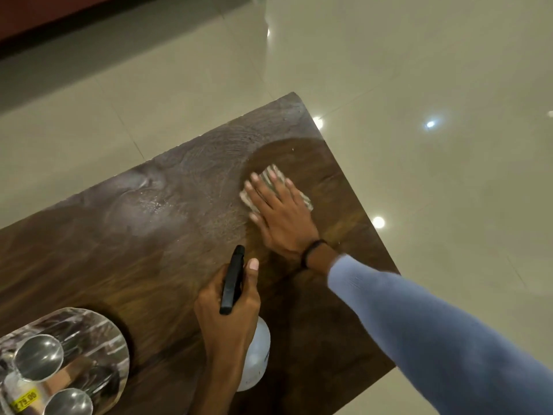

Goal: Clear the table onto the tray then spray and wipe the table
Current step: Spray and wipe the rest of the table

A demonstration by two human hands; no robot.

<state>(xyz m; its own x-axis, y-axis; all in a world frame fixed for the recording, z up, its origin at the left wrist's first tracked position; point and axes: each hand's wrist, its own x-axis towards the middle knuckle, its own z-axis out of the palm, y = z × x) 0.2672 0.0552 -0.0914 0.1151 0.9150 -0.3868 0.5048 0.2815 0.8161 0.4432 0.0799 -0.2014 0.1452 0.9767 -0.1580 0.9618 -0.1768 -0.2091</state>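
Head view: cloth [303,200] under spread right hand [281,218] on table [119,250], spray bottle [258,351] in curled left hand [224,322].

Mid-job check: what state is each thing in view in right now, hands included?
Dark brown wooden table: wet streaky film on the far part.
Pale striped cloth: flat on the table under the right hand.
Right hand: fingers spread, pressing the cloth.
White plastic spray bottle with black head: held by the neck.
Left hand: grips the bottle.
Round marbled tray: on the table, loaded with shiny steel bowls.
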